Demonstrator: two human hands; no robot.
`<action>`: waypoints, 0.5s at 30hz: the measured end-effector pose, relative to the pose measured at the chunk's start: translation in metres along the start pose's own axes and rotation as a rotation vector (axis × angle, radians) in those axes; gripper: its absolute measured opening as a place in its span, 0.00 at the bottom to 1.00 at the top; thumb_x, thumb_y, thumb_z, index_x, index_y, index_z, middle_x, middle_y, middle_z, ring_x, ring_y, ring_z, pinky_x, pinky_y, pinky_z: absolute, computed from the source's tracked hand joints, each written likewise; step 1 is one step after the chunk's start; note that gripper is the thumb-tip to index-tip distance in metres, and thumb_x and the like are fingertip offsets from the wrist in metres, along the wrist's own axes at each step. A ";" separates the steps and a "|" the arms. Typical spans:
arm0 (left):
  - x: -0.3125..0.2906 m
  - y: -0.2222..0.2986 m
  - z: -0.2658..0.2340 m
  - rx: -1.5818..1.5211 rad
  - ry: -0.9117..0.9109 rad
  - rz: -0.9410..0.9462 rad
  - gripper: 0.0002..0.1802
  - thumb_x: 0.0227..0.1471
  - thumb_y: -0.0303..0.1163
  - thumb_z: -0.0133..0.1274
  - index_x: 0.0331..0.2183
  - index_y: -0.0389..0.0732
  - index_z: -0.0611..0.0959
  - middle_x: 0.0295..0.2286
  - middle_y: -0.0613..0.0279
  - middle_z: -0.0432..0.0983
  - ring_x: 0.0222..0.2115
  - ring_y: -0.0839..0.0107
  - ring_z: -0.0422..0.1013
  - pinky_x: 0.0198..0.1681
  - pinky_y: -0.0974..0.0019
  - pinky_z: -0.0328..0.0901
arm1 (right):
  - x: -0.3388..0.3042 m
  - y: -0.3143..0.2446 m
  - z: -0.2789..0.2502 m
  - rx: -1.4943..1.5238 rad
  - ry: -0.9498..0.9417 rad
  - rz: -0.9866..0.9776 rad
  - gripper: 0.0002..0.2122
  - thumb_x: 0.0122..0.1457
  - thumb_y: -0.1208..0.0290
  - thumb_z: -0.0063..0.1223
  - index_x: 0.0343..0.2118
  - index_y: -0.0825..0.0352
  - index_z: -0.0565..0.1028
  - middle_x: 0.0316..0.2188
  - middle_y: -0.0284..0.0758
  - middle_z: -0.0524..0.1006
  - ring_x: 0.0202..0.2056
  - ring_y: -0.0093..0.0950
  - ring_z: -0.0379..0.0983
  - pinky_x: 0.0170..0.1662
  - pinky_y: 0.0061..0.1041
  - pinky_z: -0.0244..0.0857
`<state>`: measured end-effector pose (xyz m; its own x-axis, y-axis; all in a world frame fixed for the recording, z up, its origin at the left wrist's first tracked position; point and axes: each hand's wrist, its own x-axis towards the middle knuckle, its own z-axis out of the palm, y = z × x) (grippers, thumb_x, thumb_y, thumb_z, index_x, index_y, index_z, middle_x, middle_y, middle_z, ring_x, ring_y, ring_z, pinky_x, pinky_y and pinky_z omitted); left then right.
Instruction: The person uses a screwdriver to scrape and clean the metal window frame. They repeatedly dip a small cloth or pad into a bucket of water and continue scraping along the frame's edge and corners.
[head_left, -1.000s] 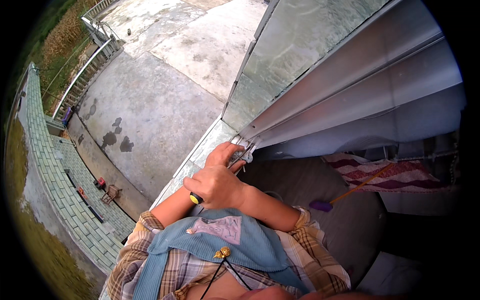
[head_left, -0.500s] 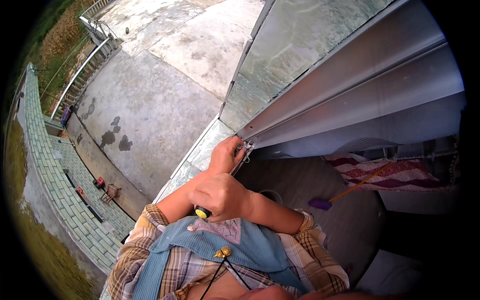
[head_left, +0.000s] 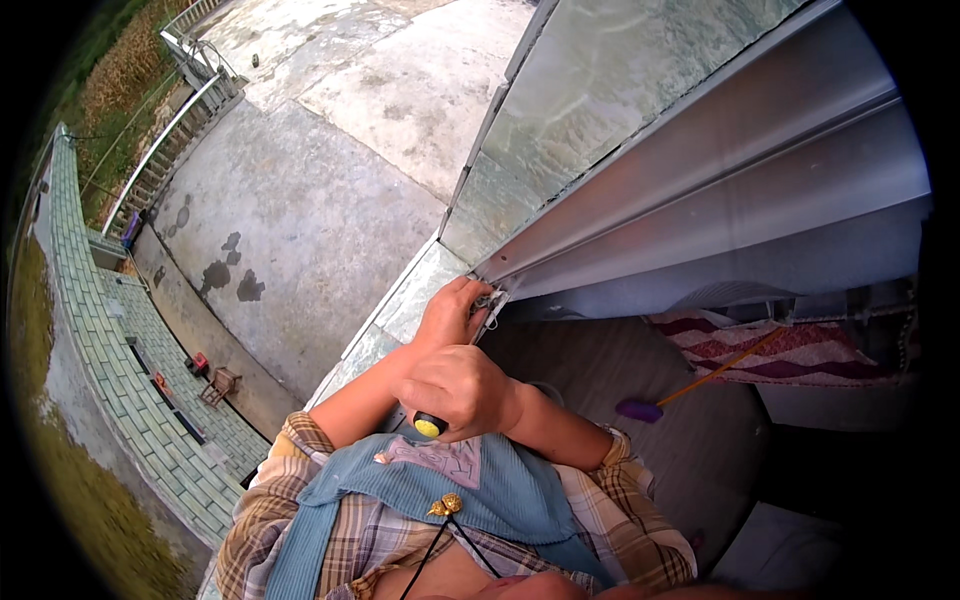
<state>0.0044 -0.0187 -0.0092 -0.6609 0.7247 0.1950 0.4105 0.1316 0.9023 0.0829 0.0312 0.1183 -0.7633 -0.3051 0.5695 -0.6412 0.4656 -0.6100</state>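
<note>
My right hand [head_left: 458, 388] is closed in a fist around a screwdriver-like tool [head_left: 430, 425]. Only its black butt with a round yellow end shows; the shaft is hidden under the hand. Just beyond, my left hand [head_left: 452, 312] has its fingers bent against the inner corner of the windowsill, at the foot of the metal frame [head_left: 640, 220]. Between or beside those fingertips is a small whitish, metallic bit [head_left: 490, 299], too small to name. Pale green marble-look tiles [head_left: 415, 280] cover the sill under my left wrist.
Outside to the left lies a concrete yard [head_left: 300, 220] with a railing [head_left: 160, 160], a tiled wall and a small wooden chair [head_left: 218, 385]. Inside, right, a purple-headed stick [head_left: 640, 410] and a red-and-white patterned cloth [head_left: 770, 345] stand over a dark floor [head_left: 560, 350].
My right fist has shifted slightly to the right and turned, so the tool's yellow end faces up more. My left hand stays at the frame's corner.
</note>
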 end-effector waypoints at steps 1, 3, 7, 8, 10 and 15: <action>0.001 0.000 0.001 0.002 -0.005 -0.025 0.17 0.42 0.20 0.61 0.39 0.38 0.79 0.33 0.49 0.75 0.36 0.45 0.73 0.39 0.52 0.68 | 0.000 -0.002 -0.003 -0.024 -0.002 -0.016 0.14 0.39 0.71 0.62 0.30 0.69 0.72 0.18 0.36 0.70 0.22 0.37 0.72 0.26 0.34 0.66; 0.005 0.009 0.001 0.029 0.009 -0.069 0.17 0.42 0.20 0.61 0.37 0.39 0.77 0.33 0.48 0.75 0.35 0.44 0.72 0.38 0.51 0.68 | 0.001 -0.009 -0.009 -0.063 -0.006 -0.046 0.17 0.43 0.71 0.63 0.37 0.71 0.75 0.20 0.34 0.72 0.21 0.33 0.73 0.24 0.31 0.66; 0.008 0.009 0.004 0.068 0.032 -0.096 0.17 0.41 0.21 0.61 0.35 0.39 0.75 0.32 0.47 0.75 0.35 0.43 0.72 0.37 0.50 0.68 | 0.003 -0.009 -0.011 -0.041 -0.003 -0.040 0.15 0.41 0.72 0.63 0.33 0.70 0.74 0.19 0.35 0.71 0.21 0.34 0.72 0.25 0.32 0.66; 0.008 0.007 0.005 0.065 0.031 -0.095 0.16 0.41 0.21 0.61 0.35 0.39 0.75 0.32 0.47 0.75 0.35 0.43 0.72 0.37 0.50 0.68 | 0.001 -0.004 -0.009 -0.031 -0.002 -0.018 0.14 0.39 0.71 0.63 0.30 0.69 0.73 0.19 0.36 0.70 0.22 0.37 0.72 0.25 0.34 0.66; 0.009 0.005 0.007 0.058 0.029 -0.094 0.16 0.41 0.21 0.61 0.35 0.39 0.76 0.32 0.48 0.75 0.35 0.44 0.72 0.37 0.50 0.68 | -0.002 0.001 -0.008 -0.026 0.007 0.008 0.14 0.37 0.71 0.62 0.28 0.68 0.72 0.18 0.38 0.70 0.23 0.39 0.73 0.26 0.35 0.66; 0.008 -0.007 0.013 0.094 0.034 -0.018 0.16 0.41 0.21 0.60 0.36 0.40 0.78 0.31 0.51 0.73 0.32 0.47 0.72 0.35 0.54 0.68 | -0.003 0.009 -0.005 -0.023 0.022 0.044 0.13 0.41 0.71 0.61 0.30 0.69 0.72 0.19 0.40 0.72 0.24 0.40 0.75 0.28 0.36 0.68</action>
<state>0.0038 -0.0050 -0.0189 -0.6889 0.6985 0.1935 0.4543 0.2081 0.8662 0.0794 0.0405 0.1137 -0.7888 -0.2657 0.5543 -0.6047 0.4972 -0.6222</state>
